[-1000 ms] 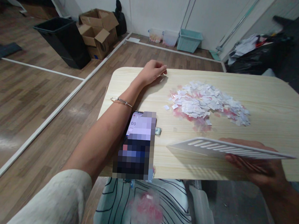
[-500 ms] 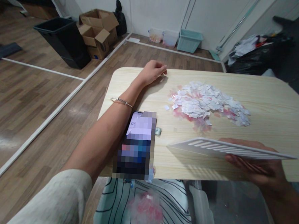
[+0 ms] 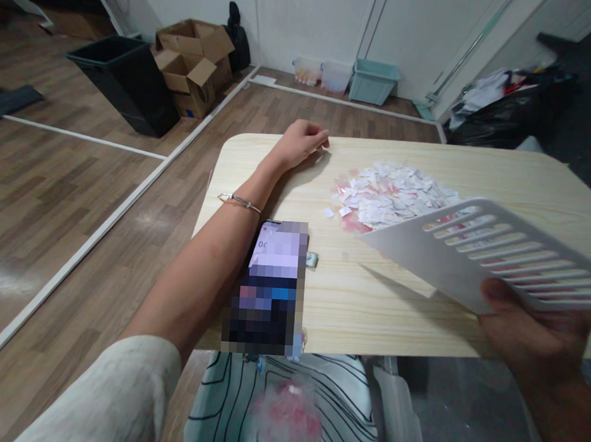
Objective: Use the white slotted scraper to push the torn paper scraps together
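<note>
My right hand (image 3: pixel 533 339) grips a white slotted plastic panel (image 3: pixel 488 256) by its near edge, tilted above the paper scraps (image 3: pixel 387 193). It seems light and stiff, best held at the solid rim; my left hand (image 3: pixel 300 143) rests loosely curled on the table (image 3: pixel 528 175)

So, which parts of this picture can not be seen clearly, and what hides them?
- Phone, head view: the screen is blurred out, so its content is unreadable.
- Paper scraps: the right part of the pile is behind the slotted white scoop.
- Scoop: its right end is cut off by the picture edge.
- Right hand: only thumb and knuckles show; the fingers are under the scoop.
- Left hand: its curled fingertips hide whatever they touch on the table.
</note>
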Motion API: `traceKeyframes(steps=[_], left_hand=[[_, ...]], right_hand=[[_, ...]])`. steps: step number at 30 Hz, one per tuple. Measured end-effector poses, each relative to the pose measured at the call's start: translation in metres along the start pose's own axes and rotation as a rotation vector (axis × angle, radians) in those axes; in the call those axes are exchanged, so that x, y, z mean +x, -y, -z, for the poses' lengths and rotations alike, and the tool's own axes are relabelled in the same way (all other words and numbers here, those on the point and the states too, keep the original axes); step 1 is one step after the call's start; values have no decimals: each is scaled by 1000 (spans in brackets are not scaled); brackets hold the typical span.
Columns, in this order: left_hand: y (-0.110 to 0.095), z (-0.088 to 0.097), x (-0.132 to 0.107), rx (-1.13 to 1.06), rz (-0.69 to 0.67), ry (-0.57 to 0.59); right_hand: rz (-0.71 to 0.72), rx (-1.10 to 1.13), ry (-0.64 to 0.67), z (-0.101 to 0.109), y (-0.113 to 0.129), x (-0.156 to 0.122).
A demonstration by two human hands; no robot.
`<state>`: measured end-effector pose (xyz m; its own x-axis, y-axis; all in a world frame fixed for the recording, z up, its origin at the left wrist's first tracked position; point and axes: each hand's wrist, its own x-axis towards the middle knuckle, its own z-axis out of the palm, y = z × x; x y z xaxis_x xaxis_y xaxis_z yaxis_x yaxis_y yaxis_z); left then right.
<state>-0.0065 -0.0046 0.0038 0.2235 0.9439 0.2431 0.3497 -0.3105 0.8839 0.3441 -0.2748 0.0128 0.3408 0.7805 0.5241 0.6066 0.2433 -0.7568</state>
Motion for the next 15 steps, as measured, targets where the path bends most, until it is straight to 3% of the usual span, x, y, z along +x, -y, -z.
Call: traceKeyframes(steps=[2, 4, 10, 15], left_hand=[[0, 0, 0, 7, -1, -1], [0, -1, 0, 5, -5, 0], [0, 0, 0, -3, -9, 0], [2, 0, 1, -11, -13, 1]], right_hand=[[136, -67, -39, -12, 11, -2], [164, -59, -28, -19, 20, -2], [-36, 56, 4, -19, 27, -2], [-60, 55, 99, -17, 29, -5]])
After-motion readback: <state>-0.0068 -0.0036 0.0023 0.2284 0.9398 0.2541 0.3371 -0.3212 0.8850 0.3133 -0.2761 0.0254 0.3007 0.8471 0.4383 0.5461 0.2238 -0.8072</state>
